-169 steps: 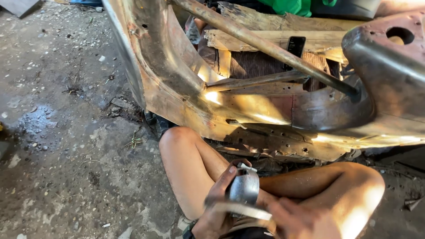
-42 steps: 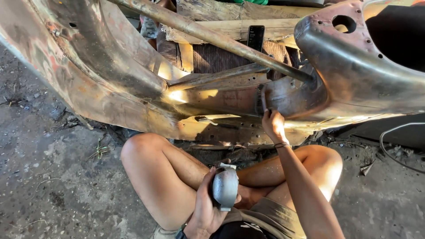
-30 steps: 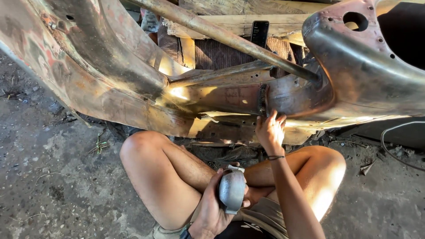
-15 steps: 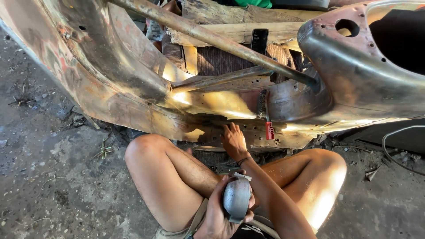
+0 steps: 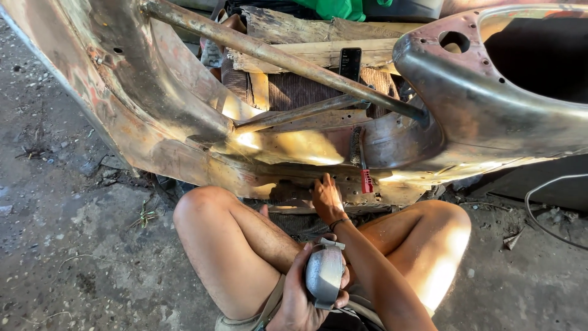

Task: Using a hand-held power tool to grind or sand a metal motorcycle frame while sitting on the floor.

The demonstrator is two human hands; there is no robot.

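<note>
**Hand on the rusty panel, tool held in the lap**

Head view: the person sits cross-legged on the ground against a rusted metal body shell [image 5: 184,116]. The right hand [image 5: 326,199] reaches forward and lies flat, fingers released and spread, on the shell's lower flange [image 5: 288,184], holding nothing. Just right of that hand a small red-handled tool [image 5: 365,178] hangs against the panel, close to the fingertips but apart from them. A rusty bar [image 5: 275,58] runs diagonally across the shell above, and a dark phone [image 5: 350,61] stands upright among the wood behind it.

The left hand [image 5: 300,294] is clenched around a grey power tool [image 5: 324,276], which rests low in the lap between the knees, well short of the panel. It looks like a grinder, though its working end is hidden.

The step in hand reads as a check of the flange surface by touch. To do it well, the palm should run slowly along the seam and feel for rough spots and thin metal, with fingers kept off sharp edges. The grey tool is best kept still in the lap and pointed away from the legs while the other hand works. A thin cable [image 5: 551,208] lies on the ground to the right, clear of both hands.
</note>
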